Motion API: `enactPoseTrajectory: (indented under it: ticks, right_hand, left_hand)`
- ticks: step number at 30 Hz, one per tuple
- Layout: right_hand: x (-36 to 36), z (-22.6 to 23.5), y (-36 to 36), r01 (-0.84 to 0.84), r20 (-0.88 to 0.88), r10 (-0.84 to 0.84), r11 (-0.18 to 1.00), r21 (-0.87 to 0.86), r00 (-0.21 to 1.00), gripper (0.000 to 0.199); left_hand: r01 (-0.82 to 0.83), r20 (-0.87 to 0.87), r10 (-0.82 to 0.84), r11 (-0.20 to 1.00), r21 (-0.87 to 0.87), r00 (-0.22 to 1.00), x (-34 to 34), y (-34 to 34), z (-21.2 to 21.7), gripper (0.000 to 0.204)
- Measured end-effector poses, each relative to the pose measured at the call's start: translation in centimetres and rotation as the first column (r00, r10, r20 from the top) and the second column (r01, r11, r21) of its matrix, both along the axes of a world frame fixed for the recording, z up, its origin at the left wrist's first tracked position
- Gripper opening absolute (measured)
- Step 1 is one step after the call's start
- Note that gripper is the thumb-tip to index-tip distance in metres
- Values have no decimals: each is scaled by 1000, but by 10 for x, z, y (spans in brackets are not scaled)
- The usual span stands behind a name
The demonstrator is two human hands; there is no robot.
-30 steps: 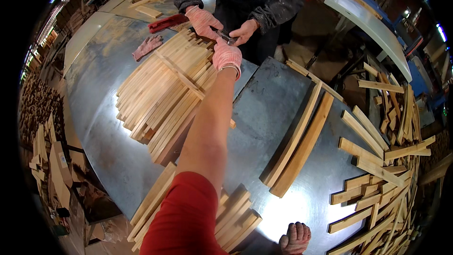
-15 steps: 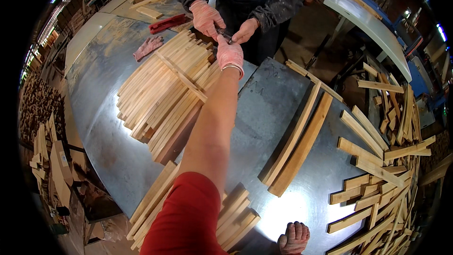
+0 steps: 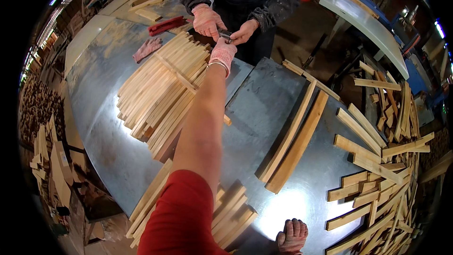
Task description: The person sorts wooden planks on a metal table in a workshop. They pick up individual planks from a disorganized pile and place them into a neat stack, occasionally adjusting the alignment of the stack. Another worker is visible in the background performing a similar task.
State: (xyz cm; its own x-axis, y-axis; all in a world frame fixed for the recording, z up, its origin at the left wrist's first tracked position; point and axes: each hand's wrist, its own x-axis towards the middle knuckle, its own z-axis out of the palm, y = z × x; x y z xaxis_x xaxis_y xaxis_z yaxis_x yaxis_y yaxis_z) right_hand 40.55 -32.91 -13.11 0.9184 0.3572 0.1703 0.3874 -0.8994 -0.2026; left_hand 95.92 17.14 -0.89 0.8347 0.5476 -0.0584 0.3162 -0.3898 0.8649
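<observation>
My left hand (image 3: 222, 54), in a pink knit glove, is stretched far across the metal table (image 3: 264, 104). Its fingers curl onto a small dark object (image 3: 225, 33), which a person opposite also holds between a gloved hand (image 3: 206, 20) and a bare hand (image 3: 244, 32). My forearm passes over a large stack of light wooden slats (image 3: 163, 92). My right hand (image 3: 292, 235), also gloved, rests at the table's near edge with fingers spread and nothing in it.
Two long planks (image 3: 295, 144) lie diagonally at centre right. A loose heap of short wood pieces (image 3: 382, 160) fills the right side. More slats (image 3: 231, 212) lie at the near edge. A spare glove (image 3: 147, 48) and a red tool (image 3: 166, 25) lie at the far left.
My left hand has reached farther forward to meet the other person's hands at the small dark object. Their gloved hand has closed in on it. My right hand stays put.
</observation>
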Motion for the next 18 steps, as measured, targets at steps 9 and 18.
enactPoseTrajectory:
  ticks: [9,18]
  right_hand:
    - [2,4,2,16,-13,-16,1000,-7,1000,58]
    - [4,5,5,5,14,-5,1000,19,1000,54]
  left_hand:
    - [-53,-47,53,999,-4,997,1,-16,-2,49]
    - [-20,-68,31,987,161,997,-5,-5,-5,39]
